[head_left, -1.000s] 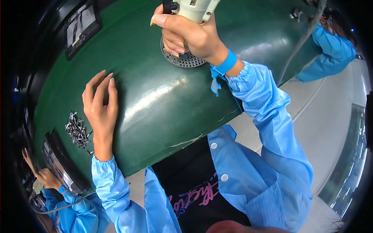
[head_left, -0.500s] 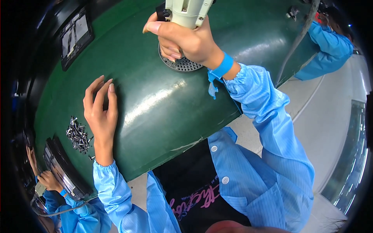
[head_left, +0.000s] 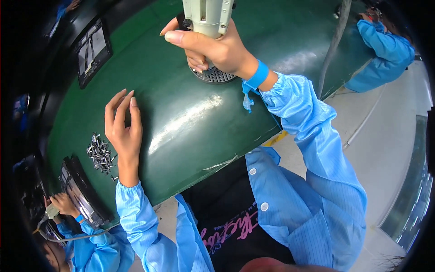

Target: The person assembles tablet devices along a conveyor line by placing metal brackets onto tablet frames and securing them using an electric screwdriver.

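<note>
At the far middle of the green bench, my right hand is closed round the lower part of a pale cream power tool, its thumb lying across the near side. The tool's top is cut off by the picture's edge. Below the hand lies a round, dark perforated metal disc, partly covered by my fingers; whether it joins the tool is hidden. My left hand rests on the bench with fingers stretched and slightly bent, holding nothing. Beside it, to the left, is a pile of small dark and silvery metal parts.
A flat black-framed device part lies at the far left, and stacked dark panels stand at the near left. A co-worker's hand works by these panels. A grey cable hangs at right, near another person's blue sleeve.
The camera view has shifted slightly, so the bench's left side sits farther right. My right hand and the tool have moved a little left over the disc. My left hand keeps its pose.
</note>
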### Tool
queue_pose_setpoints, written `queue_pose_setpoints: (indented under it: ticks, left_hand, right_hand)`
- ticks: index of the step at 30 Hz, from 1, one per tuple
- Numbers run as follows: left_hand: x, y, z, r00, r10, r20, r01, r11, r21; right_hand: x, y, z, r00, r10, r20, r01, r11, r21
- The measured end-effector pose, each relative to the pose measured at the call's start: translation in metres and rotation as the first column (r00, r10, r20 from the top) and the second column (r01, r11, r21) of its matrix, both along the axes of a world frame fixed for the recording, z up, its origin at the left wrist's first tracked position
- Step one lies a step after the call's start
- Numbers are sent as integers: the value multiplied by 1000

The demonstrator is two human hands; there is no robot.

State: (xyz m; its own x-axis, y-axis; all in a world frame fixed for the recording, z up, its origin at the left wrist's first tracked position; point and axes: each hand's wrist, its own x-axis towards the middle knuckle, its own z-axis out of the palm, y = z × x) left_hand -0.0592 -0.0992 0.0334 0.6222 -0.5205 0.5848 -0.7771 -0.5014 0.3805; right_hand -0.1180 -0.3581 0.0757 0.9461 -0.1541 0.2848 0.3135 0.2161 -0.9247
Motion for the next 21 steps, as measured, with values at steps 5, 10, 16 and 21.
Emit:
queue_pose_setpoints:
  ticks: [5, 10, 16, 21]
  left_hand:
    - [20, -24, 25, 1000, 22, -19, -24, 996, -81]
    - [134, -116, 23, 860, 41, -508, -95, 992, -80]
    - [225, -274, -12, 780, 129, -612, -194, 980, -41]
    - [368, -264, -109, 915, 226, -335, -160, 964, 214]
  right_hand:
    - [-5, -9, 17, 1000, -2, 29, 0, 998, 57]
    - [-1, -8, 19, 998, -3, -66, 6, 999, 44]
    - [-3, -23, 23, 995, -59, -86, 60, 998, 6]
    - [10, 15, 25, 990, -27, 135, 27, 1000, 0]
